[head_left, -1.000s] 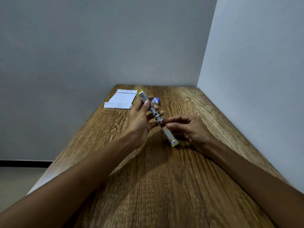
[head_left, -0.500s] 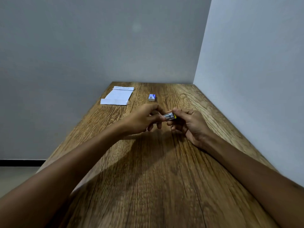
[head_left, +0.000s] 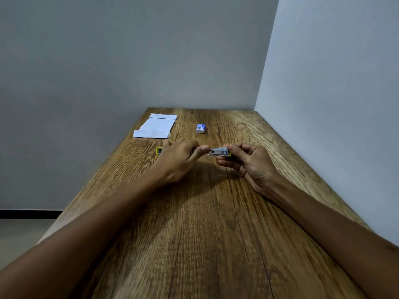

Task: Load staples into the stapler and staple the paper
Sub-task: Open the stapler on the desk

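A small silver stapler with yellow ends (head_left: pixel 218 151) lies sideways just above the wooden table (head_left: pixel 194 223), held between both hands. My right hand (head_left: pixel 248 164) grips its right end. My left hand (head_left: pixel 179 160) covers its left half, thumb on the metal; a yellow end (head_left: pixel 159 151) sticks out past the left side of that hand. White folded paper (head_left: pixel 158 126) lies at the far left of the table. A small blue and white staple box (head_left: pixel 201 128) sits beyond the hands, near the middle.
The table fills a corner: a grey wall runs behind it and a pale wall (head_left: pixel 323 104) along its right edge. The left table edge drops to a floor with a dark skirting strip (head_left: pixel 28 213).
The stapler was held swung open in a long diagonal line. It is now turned sideways and lower, between both hands. The view has shifted slightly upward.
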